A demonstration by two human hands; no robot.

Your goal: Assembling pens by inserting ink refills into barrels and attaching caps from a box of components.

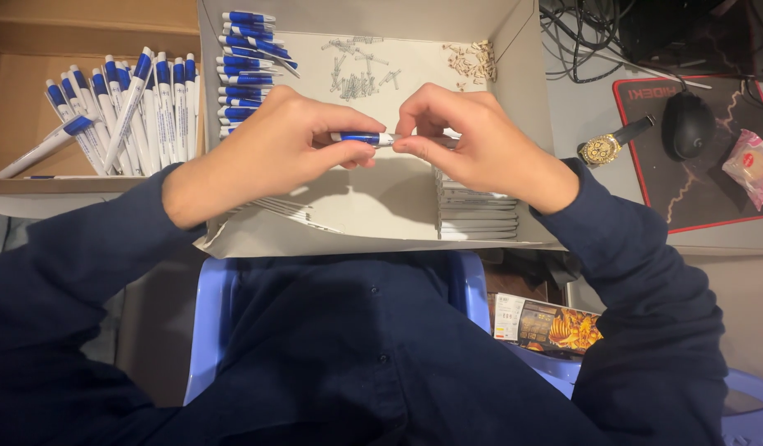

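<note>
Pinching a pen (367, 139) at mid-frame, the left hand (274, 149) grips the blue barrel while the right hand (472, 144) presses its fingers (414, 145) together on the white tip. Light, stiff, smooth plastic, likely slippery; best held at the barrel. Finished pens (121, 107) fill the upper-left box (18, 66); the grey tray (514, 83) holds small parts.

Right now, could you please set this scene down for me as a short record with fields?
Left hand: grips the blue end of a pen.
Right hand: pinches the pen's white end.
Grey tray: blue pen parts, small springs, tan bits, white barrels.
Cardboard box: finished pens.
Right side: gold watch, black mouse.
</note>
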